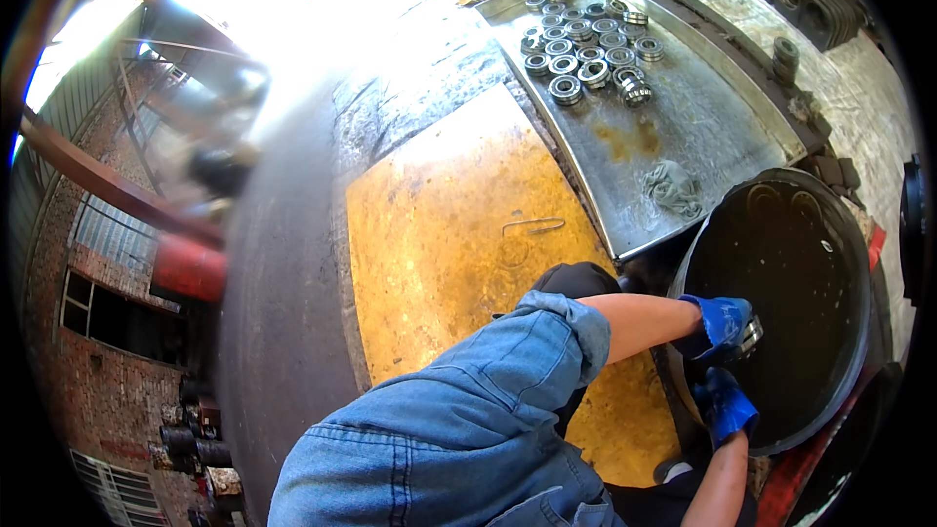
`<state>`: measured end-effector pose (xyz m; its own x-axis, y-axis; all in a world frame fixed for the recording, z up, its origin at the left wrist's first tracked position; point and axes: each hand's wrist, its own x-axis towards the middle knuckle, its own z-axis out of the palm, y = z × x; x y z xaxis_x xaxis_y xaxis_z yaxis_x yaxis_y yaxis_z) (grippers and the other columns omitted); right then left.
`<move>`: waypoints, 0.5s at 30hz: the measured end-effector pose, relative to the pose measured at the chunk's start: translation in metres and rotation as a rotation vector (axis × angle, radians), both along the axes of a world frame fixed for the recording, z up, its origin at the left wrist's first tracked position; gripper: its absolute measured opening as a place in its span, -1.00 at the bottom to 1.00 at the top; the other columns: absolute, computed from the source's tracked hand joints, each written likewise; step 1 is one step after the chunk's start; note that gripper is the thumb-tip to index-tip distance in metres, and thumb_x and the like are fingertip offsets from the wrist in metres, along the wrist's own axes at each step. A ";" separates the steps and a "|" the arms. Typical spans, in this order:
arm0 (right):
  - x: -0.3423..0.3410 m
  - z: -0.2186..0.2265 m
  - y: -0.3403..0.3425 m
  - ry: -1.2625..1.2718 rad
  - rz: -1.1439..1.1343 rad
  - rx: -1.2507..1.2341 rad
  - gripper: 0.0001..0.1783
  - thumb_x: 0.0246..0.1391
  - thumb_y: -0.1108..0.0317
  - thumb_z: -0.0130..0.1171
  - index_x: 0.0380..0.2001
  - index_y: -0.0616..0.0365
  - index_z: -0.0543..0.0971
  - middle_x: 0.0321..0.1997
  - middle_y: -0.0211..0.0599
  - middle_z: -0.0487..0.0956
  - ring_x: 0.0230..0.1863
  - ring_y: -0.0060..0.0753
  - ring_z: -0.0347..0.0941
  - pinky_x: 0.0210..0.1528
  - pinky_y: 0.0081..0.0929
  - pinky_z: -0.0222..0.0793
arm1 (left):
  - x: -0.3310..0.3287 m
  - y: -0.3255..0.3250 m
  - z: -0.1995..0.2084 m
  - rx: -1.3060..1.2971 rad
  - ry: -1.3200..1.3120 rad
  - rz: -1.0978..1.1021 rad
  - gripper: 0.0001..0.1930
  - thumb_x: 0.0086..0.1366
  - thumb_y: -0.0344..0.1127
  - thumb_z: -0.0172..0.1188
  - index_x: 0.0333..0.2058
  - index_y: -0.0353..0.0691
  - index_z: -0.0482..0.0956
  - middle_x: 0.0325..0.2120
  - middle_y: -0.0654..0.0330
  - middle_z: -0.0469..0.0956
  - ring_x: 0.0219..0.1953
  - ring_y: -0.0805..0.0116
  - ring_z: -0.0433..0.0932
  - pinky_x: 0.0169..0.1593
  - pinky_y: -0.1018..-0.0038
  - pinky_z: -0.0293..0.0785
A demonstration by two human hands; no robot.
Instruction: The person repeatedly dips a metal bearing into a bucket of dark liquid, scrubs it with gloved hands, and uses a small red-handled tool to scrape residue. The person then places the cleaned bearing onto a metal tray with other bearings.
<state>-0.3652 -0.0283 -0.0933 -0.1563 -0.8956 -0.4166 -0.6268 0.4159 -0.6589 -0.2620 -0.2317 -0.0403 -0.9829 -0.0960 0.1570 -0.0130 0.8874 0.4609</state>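
Over the near side of a drum of dark liquid, my left hand, in a blue glove, grips a shiny metal bearing. My right hand, gloved in wet blue, is just below it by the drum's rim. Its fingers look curled together; whatever they hold, if anything, is hidden. Many similar bearings lie grouped at the far end of a shallow metal tray, some stacked. A crumpled grey-green rag rests in the tray's near part.
A yellow metal sheet covers the floor left of the tray, with a bent wire on it. Dark rings stand in rows at the far right. A red barrel and a brick wall are on the left.
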 end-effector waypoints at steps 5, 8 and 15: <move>0.006 0.005 -0.004 -0.191 -0.137 0.091 -0.60 0.23 0.32 0.18 0.09 0.25 0.52 0.02 -0.04 0.62 0.03 -0.04 0.54 0.11 -0.26 0.47 | 0.005 -0.001 -0.004 0.035 -0.135 0.022 -0.88 0.21 -0.34 0.27 -0.47 -0.22 0.61 -0.53 0.10 0.56 -0.51 0.19 0.56 -0.38 0.36 0.46; -0.003 -0.022 0.012 -0.995 -0.793 0.017 -0.64 0.21 0.28 0.19 0.00 0.25 0.58 0.03 0.03 0.62 0.02 0.06 0.55 0.05 -0.21 0.48 | -0.001 -0.003 0.004 -0.031 -0.112 -0.137 -0.90 0.23 -0.37 0.22 -0.45 -0.23 0.64 -0.52 0.08 0.55 -0.48 0.17 0.57 -0.35 0.34 0.48; -0.003 0.081 0.001 0.263 0.164 -0.255 -0.64 0.21 0.20 0.22 -0.03 0.18 0.62 -0.08 -0.03 0.64 -0.05 -0.10 0.57 -0.02 -0.21 0.47 | -0.003 0.003 0.035 0.835 -0.322 0.252 -0.87 0.21 -0.35 0.24 -0.40 -0.29 0.68 -0.51 0.00 0.62 -0.45 0.12 0.63 -0.37 0.30 0.52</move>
